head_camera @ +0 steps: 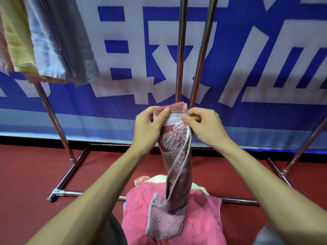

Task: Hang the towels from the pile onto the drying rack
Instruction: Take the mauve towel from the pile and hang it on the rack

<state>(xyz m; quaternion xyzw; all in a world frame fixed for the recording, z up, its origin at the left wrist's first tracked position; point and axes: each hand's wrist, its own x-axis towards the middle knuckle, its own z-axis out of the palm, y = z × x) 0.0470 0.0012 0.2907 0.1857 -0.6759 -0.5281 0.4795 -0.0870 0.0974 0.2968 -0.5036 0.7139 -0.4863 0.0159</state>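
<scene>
Both the left hand (148, 127) and right hand (206, 128) pinch the twisted towel (177, 165) by its top, pile (138, 211) at 6 o'clock

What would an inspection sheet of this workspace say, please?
Surface: red floor under the rack and pile.
Job's things: twisted towel held up, hanging down to the pile, which has a pink one on top; rack carries hung towels at upper left.
Clutter: nothing seen.
Hands: left hand and right hand each pinch the towel's top edge.
Cables: nothing seen.
Surroundings: blue-and-white banner behind the rack.
</scene>
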